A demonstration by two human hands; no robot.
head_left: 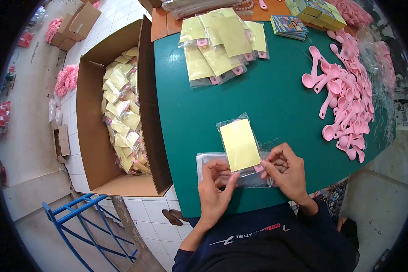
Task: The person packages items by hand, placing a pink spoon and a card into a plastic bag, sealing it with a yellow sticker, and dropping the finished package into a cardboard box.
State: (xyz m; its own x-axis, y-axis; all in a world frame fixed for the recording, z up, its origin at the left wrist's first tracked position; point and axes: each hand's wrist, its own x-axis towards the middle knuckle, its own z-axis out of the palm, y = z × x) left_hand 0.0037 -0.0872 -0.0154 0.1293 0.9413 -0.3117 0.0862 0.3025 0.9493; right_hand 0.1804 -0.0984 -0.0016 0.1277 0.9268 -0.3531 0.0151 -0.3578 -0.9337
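Note:
A clear plastic bag with a pale yellow card inside is between my hands, near the front of the table. A bit of pink plastic, its shape mostly hidden, shows at the card's lower right corner. My left hand pinches the bag's lower left edge between thumb and fingers. At the lower right, my right hand has thumb and fingertips closed on the bag beside the pink piece. Beneath both lies a stack of clear plastic bags, partly covered by my hands.
Pink measuring spoons are heaped on the right of the green table. Several filled bags lie at the back, near a stack of booklets. A cardboard box of packed bags stands left, above a blue metal frame.

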